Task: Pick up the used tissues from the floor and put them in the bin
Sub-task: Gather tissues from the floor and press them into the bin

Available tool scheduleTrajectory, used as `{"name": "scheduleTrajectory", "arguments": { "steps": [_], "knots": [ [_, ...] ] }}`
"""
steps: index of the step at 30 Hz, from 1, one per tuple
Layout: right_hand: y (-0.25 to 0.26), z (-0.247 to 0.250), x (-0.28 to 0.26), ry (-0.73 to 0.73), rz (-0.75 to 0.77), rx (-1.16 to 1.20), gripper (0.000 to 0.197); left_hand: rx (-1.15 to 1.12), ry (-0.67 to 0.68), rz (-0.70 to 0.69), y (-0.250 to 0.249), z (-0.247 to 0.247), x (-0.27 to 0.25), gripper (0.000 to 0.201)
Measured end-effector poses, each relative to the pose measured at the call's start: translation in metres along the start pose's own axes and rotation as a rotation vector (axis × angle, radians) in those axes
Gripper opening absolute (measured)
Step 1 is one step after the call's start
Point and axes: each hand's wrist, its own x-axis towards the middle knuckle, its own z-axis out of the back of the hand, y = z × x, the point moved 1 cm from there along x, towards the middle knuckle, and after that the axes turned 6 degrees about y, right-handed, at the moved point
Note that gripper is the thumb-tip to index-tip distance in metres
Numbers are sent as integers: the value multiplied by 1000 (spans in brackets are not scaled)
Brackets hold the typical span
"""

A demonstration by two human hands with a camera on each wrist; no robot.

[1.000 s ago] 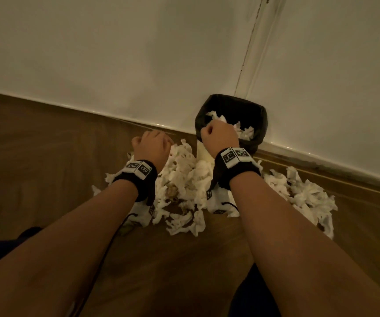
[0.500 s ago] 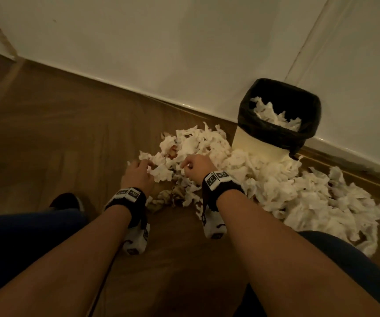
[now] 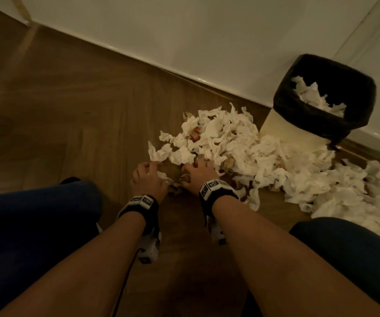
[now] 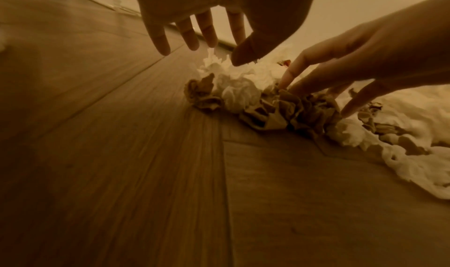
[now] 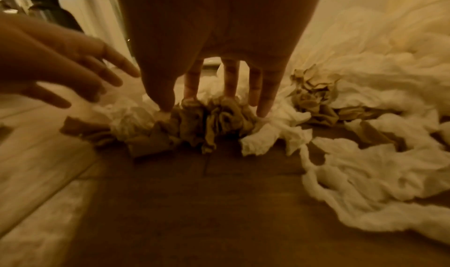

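Left hand (image 3: 146, 179) hovers spread wide over the floor (image 3: 70, 115); right hand (image 3: 199, 173), fingers splayed, presses onto brown crumpled tissues (image 5: 209, 117) left of the bin (image 3: 317, 115).

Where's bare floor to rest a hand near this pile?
Bare wood floor lies left of the tissue pile, up to the wall. Crowded: from the right hand to the bin and rightward.

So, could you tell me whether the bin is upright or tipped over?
Upright. The bin stands on the floor by the wall, its black-lined opening facing up, with white tissues inside.
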Motion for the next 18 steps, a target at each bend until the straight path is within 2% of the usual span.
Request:
{"name": "scheduleTrajectory", "arguments": {
  "steps": [4,9,13,18],
  "knots": [
    [8,-10,5,8,-6,-27,43,6,19,8,10,-1,1,53],
    [13,-19,11,38,-38,18,29,0,44,-14,15,-1,1,51],
    [8,-14,15,-35,-3,27,22,3,52,-24,12,-3,-3,50],
    [5,4,10,-152,-17,305,23,5,48,-34,7,-2,-8,49]
  ]
}}
